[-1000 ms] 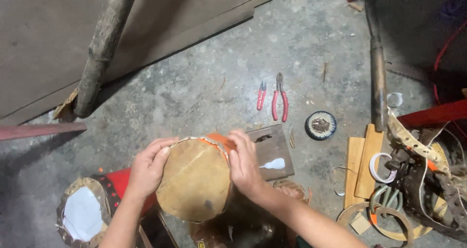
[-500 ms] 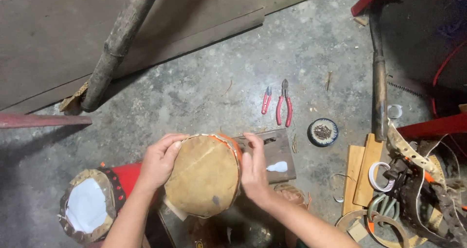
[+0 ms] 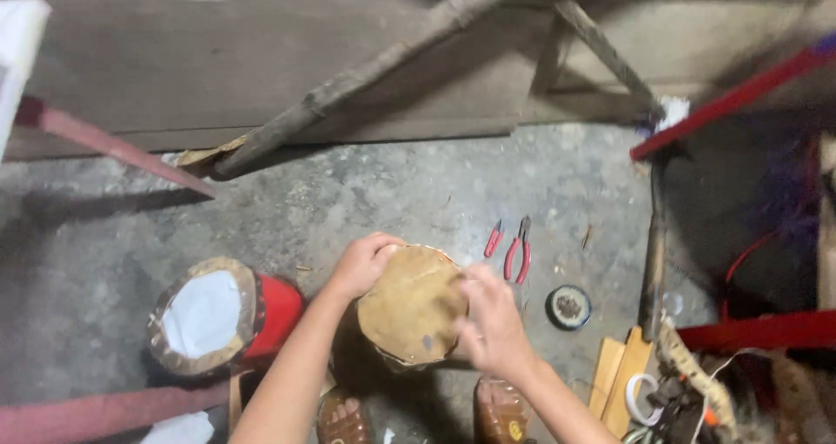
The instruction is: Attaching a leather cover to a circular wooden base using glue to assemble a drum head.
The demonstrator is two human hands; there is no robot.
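**Drum Skin Held at Both Edges, Hands Opposed Across It**

Seen from above on a rough concrete floor (image 3: 366, 191): a small drum (image 3: 411, 309) with a tan hide skin, standing upright between the knees, head facing the camera. Gripped on opposite sides of the rim. Left hand (image 3: 364, 265) curled over the upper-left edge, fingers closed down onto the hide. Right hand (image 3: 492, 322) laid over the right edge, blurred, fingers bent on the rim; how tightly, impossible to tell. Drum lying directly between the two hands, neither nearer than the other, its axis pointing straight up, so that the line from hand to hand ran across the skin from upper left to lower right.

Off to the left, well apart: a second drum (image 3: 222, 318), red-bodied with a white centre to its skin, tipped on its side. Beyond the right hand, near but not touching: red-handled pliers (image 3: 515, 251). Further right, a small round dark tin (image 3: 569, 307). Behind, a leaning wooden pole (image 3: 366, 78) and red metal bars (image 3: 731, 100).
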